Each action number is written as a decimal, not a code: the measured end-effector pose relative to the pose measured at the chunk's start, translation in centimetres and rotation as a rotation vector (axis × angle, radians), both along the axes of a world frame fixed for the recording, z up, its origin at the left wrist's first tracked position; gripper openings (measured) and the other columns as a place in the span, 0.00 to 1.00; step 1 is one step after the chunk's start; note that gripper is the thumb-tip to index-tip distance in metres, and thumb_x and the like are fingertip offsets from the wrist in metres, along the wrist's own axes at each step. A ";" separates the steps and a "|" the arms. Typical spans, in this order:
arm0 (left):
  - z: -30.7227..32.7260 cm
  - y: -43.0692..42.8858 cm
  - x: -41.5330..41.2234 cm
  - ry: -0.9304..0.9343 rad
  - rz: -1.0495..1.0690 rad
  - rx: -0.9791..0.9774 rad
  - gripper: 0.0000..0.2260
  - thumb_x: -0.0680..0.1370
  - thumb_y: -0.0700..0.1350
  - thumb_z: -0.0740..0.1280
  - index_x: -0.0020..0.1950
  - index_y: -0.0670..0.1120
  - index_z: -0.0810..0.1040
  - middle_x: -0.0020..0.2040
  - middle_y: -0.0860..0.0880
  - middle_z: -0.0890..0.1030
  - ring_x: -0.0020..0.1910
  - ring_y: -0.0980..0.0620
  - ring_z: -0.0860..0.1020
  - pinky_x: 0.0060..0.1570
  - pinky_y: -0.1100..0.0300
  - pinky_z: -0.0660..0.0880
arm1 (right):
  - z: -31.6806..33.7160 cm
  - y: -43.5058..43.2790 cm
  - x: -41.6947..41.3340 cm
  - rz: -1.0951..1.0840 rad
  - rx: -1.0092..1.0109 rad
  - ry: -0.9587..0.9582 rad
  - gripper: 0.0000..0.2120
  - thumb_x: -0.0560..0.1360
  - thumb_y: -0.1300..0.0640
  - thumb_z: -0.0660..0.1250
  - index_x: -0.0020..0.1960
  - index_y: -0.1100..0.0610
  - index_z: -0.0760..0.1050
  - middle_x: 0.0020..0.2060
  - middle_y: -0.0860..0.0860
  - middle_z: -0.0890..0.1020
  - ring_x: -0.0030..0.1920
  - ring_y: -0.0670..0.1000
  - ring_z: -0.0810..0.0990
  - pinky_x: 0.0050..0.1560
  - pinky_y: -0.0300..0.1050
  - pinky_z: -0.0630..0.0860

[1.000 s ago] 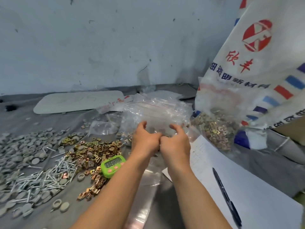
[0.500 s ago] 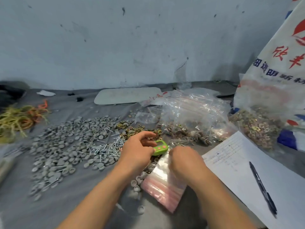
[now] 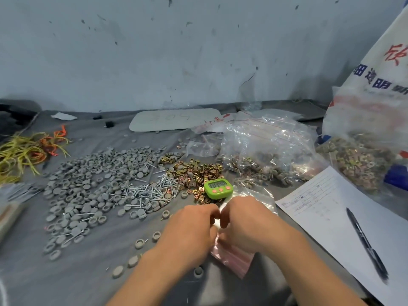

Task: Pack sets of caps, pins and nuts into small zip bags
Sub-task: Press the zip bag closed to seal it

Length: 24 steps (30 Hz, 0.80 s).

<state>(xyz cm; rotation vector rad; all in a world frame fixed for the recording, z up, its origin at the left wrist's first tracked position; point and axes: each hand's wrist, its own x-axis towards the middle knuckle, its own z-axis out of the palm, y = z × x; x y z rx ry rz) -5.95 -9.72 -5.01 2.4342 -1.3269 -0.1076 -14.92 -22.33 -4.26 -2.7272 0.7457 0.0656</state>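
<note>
Pinching a small zip bag (image 3: 218, 225) between them, the left hand (image 3: 192, 233) and the right hand (image 3: 245, 224) meet fingertip to fingertip, with the fingers of both curled in on the clear film. The hands hide whether anything is inside the bag. Under both palms lies a stack of empty zip bags (image 3: 234, 259) with pink seal strips, its near end sticking out below the right hand.

Just beyond the fingertips stands a green digital timer (image 3: 218, 189). Past it and slightly to the left is a heap of brass-coloured clip nuts (image 3: 194, 171). Left of that lies a scatter of silver pins (image 3: 150, 191), then a wide spread of grey caps (image 3: 92, 180). A few loose caps sit close beside the left hand.

Beyond the right hand a large clear bag (image 3: 265, 155) holds filled packets. To the right of that hand lies a ruled paper sheet (image 3: 326, 202) with a black pen (image 3: 366, 244) on it. Farther right, a plastic bag of nuts (image 3: 357, 160) leans against a printed woven sack (image 3: 375, 74). Far to the left of the left hand lie yellow and orange rubber bands (image 3: 22, 151). Everything rests on a grey cloth (image 3: 88, 272).
</note>
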 end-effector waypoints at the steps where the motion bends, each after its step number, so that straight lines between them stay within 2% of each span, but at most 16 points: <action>1: 0.1 0.0 -0.1 0.000 -0.013 0.012 0.12 0.78 0.49 0.68 0.60 0.62 0.80 0.55 0.56 0.85 0.55 0.53 0.81 0.54 0.56 0.77 | 0.1 0.0 -0.1 0.012 -0.024 0.004 0.09 0.72 0.51 0.72 0.51 0.51 0.83 0.44 0.50 0.83 0.44 0.53 0.82 0.42 0.44 0.80; 3: 0.3 -0.1 -0.1 -0.001 -0.035 0.050 0.11 0.79 0.49 0.69 0.59 0.61 0.83 0.54 0.56 0.86 0.54 0.54 0.82 0.56 0.56 0.79 | 0.2 0.1 0.1 0.032 -0.091 0.001 0.05 0.73 0.57 0.70 0.47 0.53 0.83 0.36 0.50 0.78 0.39 0.54 0.78 0.36 0.42 0.71; 5: 0.3 -0.3 0.0 -0.003 -0.047 0.087 0.10 0.79 0.48 0.69 0.57 0.58 0.85 0.52 0.55 0.86 0.52 0.53 0.82 0.55 0.55 0.79 | 0.3 0.3 0.2 0.027 -0.121 -0.006 0.02 0.72 0.58 0.69 0.42 0.54 0.80 0.31 0.50 0.73 0.36 0.55 0.74 0.35 0.42 0.68; 7: 0.2 -0.2 0.2 0.004 -0.061 0.101 0.09 0.78 0.49 0.69 0.55 0.57 0.86 0.50 0.55 0.86 0.50 0.53 0.82 0.53 0.55 0.79 | 0.1 0.2 0.2 0.031 -0.100 -0.016 0.04 0.72 0.56 0.69 0.41 0.55 0.80 0.33 0.52 0.75 0.38 0.56 0.76 0.37 0.43 0.70; 10: 0.0 -0.1 0.8 0.039 -0.111 0.118 0.08 0.78 0.52 0.71 0.55 0.60 0.86 0.54 0.58 0.84 0.52 0.56 0.80 0.56 0.54 0.78 | 0.4 -0.1 -0.2 0.049 -0.023 0.025 0.07 0.73 0.50 0.73 0.46 0.53 0.85 0.41 0.51 0.84 0.45 0.55 0.83 0.41 0.44 0.79; 14: -0.2 -0.4 1.3 0.104 -0.161 0.105 0.07 0.76 0.54 0.76 0.54 0.59 0.87 0.51 0.58 0.85 0.48 0.59 0.81 0.52 0.55 0.79 | 0.9 -0.6 -0.9 0.070 0.057 0.069 0.03 0.71 0.50 0.78 0.42 0.48 0.85 0.40 0.48 0.86 0.42 0.51 0.83 0.38 0.41 0.78; 16: -0.3 -1.0 1.2 0.096 -0.144 0.064 0.05 0.76 0.51 0.76 0.51 0.57 0.88 0.48 0.57 0.86 0.45 0.58 0.81 0.50 0.55 0.79 | 0.9 -0.6 -0.8 0.049 0.044 0.066 0.02 0.72 0.53 0.76 0.44 0.50 0.87 0.41 0.50 0.86 0.44 0.52 0.84 0.42 0.44 0.81; 18: -0.5 -1.7 0.9 0.046 -0.130 0.047 0.05 0.76 0.50 0.74 0.50 0.56 0.88 0.45 0.55 0.86 0.45 0.55 0.81 0.49 0.54 0.79 | 0.8 -0.7 -0.6 0.032 0.005 0.066 0.05 0.74 0.57 0.72 0.47 0.53 0.87 0.42 0.53 0.86 0.46 0.55 0.84 0.45 0.47 0.83; 21: -1.2 -2.2 0.7 0.010 -0.097 0.022 0.05 0.77 0.50 0.72 0.50 0.55 0.88 0.45 0.56 0.86 0.46 0.54 0.81 0.50 0.55 0.78 | 0.5 -1.2 -0.3 0.016 0.002 0.048 0.09 0.75 0.61 0.67 0.47 0.57 0.86 0.42 0.55 0.84 0.46 0.56 0.82 0.45 0.48 0.83; 24: -2.0 -2.2 0.6 0.116 0.007 -0.207 0.08 0.77 0.50 0.73 0.55 0.57 0.85 0.48 0.59 0.84 0.47 0.58 0.80 0.52 0.55 0.78 | 0.3 -1.5 -0.4 0.009 -0.012 0.004 0.10 0.77 0.60 0.64 0.46 0.56 0.84 0.44 0.54 0.85 0.48 0.57 0.82 0.47 0.48 0.81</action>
